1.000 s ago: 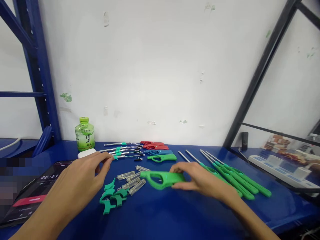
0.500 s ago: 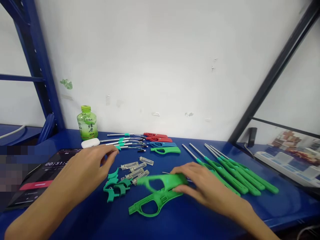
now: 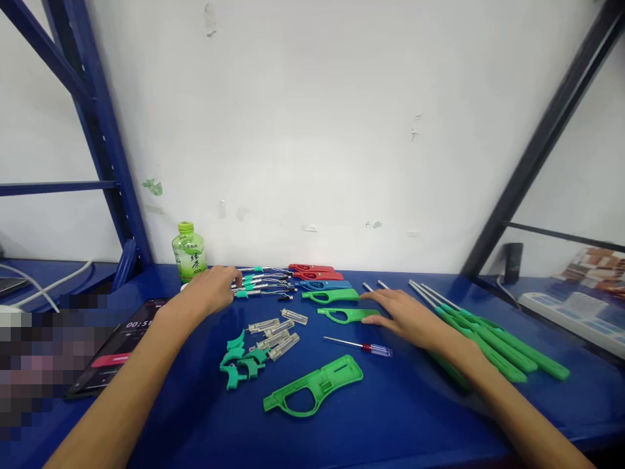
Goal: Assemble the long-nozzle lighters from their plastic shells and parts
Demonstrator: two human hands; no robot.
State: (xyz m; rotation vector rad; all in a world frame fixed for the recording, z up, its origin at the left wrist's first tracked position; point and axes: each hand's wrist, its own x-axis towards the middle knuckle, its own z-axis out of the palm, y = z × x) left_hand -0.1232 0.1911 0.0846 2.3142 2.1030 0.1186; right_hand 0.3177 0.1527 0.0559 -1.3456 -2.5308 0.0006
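The right hand (image 3: 403, 316) has thumb and fingers parted around the end of a smooth green shell (image 3: 361, 315) lying on the glossy table (image 3: 405, 417); whether they pinch it I cannot tell. A screwdriver (image 3: 367, 347) lies between it and a hollow, ribbed half-shell (image 3: 336, 376). The left hand (image 3: 212, 292), fingers curled, hold unclear, partly hides slim metal rods (image 3: 258, 285); clear tubes (image 3: 277, 341) and curved teal triggers (image 3: 252, 366) lie nearer.

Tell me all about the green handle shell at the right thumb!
The green handle shell looks plastic, with a narrow tip pointing left, an oval hole and a wider grip end. It lies on the blue table beyond the screwdriver. The right hand has its thumb over that end; I can't tell whether it's gripping.
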